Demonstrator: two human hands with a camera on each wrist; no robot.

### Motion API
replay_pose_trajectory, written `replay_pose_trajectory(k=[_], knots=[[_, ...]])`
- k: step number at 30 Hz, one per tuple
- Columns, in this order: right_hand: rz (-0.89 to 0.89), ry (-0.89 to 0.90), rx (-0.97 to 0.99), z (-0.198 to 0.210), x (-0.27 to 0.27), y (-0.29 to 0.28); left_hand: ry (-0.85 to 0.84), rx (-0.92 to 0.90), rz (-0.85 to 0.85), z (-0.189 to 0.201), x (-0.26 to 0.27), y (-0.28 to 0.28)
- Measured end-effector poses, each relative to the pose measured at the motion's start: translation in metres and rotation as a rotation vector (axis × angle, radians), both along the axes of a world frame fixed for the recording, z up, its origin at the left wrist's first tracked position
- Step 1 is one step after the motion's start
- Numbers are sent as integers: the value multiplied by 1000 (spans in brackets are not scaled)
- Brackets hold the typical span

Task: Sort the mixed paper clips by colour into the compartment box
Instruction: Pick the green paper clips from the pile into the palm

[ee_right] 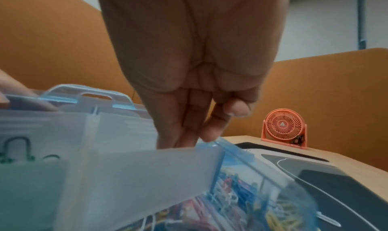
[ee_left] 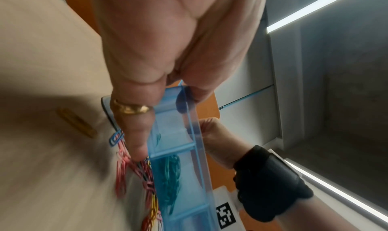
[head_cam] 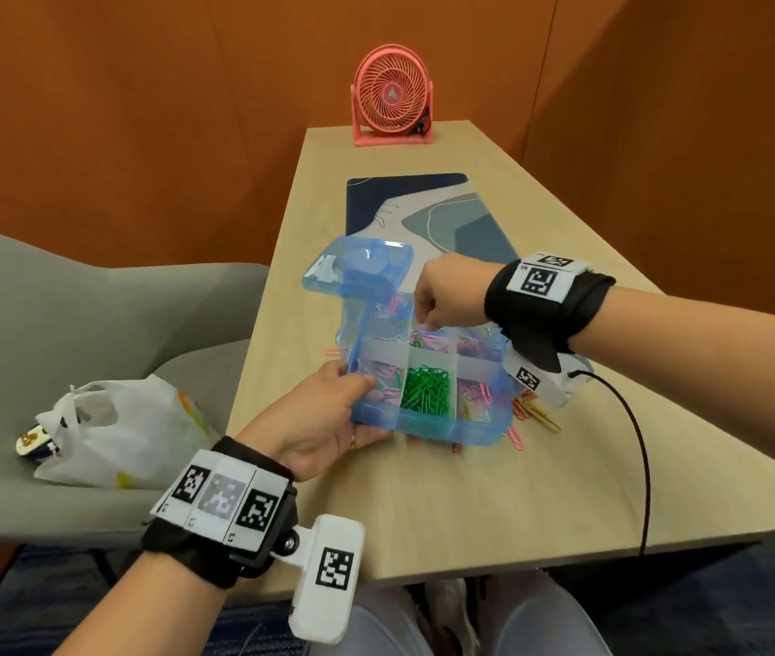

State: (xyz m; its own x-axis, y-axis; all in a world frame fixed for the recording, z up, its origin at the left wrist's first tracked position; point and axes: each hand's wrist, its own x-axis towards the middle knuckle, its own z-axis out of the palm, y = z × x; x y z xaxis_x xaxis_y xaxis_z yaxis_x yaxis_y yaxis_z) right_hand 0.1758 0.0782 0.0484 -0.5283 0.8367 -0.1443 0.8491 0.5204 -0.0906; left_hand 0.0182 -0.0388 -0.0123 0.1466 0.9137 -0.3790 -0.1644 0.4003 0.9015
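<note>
Compartment box point(head_cam: 428, 430) — translucent blue, green clips point(head_cam: 424, 388) centred

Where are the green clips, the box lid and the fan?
green clips point(head_cam: 424, 388), head view, middle of the pile.
box lid point(head_cam: 358, 265), head view, its clear top panel.
fan point(head_cam: 391, 94), head view, centre of the grille.

The right hand point(head_cam: 447, 295) reaches down into the blue box point(head_cam: 442, 430), and its fingertips point(ee_right: 210, 135) vanish behind the box wall in the right wrist view, so whether they pinch a clip cannot be told. The left hand point(head_cam: 324, 419) covers the box's near left corner, its fingers under the base are out of sight from the head view, and the loose clips point(ee_left: 134, 169) beneath the box are smeared by blur in the left wrist view. The open lid point(head_cam: 359, 269) hides part of the mat point(head_cam: 428, 201) behind it.
</note>
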Motion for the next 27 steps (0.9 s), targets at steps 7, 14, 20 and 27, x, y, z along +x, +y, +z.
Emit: replay_pose_trajectory(k=[7,14,20,27], knots=[[-20,-112,-18,-11,-3,-4,-32,-14,-6,-2,5,0],[-97,-146,11,-14,-10,-7,-57,13,12,0,9,3],[-111,-110,-33,-13,-10,-5,-83,36,-4,2,8,2],[-129,-86,-57,-14,-10,-8,-147,41,-17,8,8,1]])
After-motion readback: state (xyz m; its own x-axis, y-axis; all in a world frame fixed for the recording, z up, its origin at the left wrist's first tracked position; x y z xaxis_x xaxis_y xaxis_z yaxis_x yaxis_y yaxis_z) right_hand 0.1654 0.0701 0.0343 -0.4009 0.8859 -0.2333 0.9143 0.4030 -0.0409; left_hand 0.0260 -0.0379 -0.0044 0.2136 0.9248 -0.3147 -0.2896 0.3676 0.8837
